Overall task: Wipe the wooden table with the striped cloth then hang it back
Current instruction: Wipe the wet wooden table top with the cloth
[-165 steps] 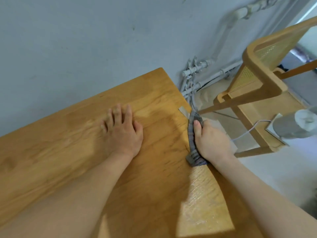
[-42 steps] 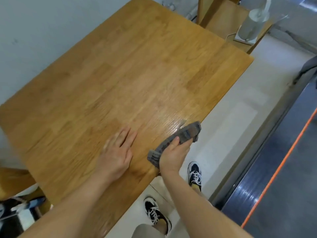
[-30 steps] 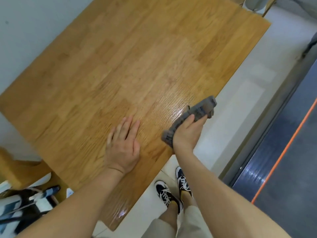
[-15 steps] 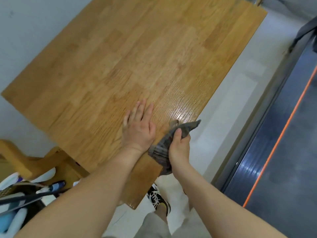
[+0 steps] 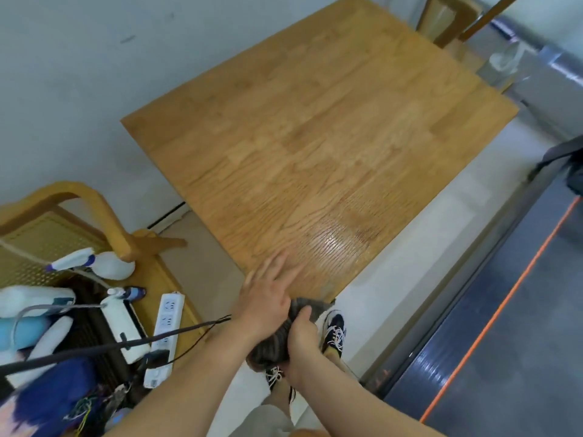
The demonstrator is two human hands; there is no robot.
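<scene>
The wooden table (image 5: 315,127) fills the middle of the view, with a damp shine near its near corner. My right hand (image 5: 301,337) grips the grey striped cloth (image 5: 277,339), bunched up just off the table's near corner, below the edge. My left hand (image 5: 266,294) lies at that corner with its fingers stretched onto the wood, its heel against the cloth. The cloth hangs partly hidden between both hands.
A wooden chair (image 5: 63,216) at the left holds a spray bottle (image 5: 94,263), a power strip (image 5: 164,329), cables and other items. Another chair (image 5: 448,17) stands beyond the table's far end. My shoes (image 5: 334,332) are on the pale floor; a dark strip with an orange line (image 5: 504,304) runs at the right.
My right hand has dragged the cloth along the near edge and off the table's near corner, where it now bunches. My left hand slid back to that corner. The view swung left, showing the chair.
</scene>
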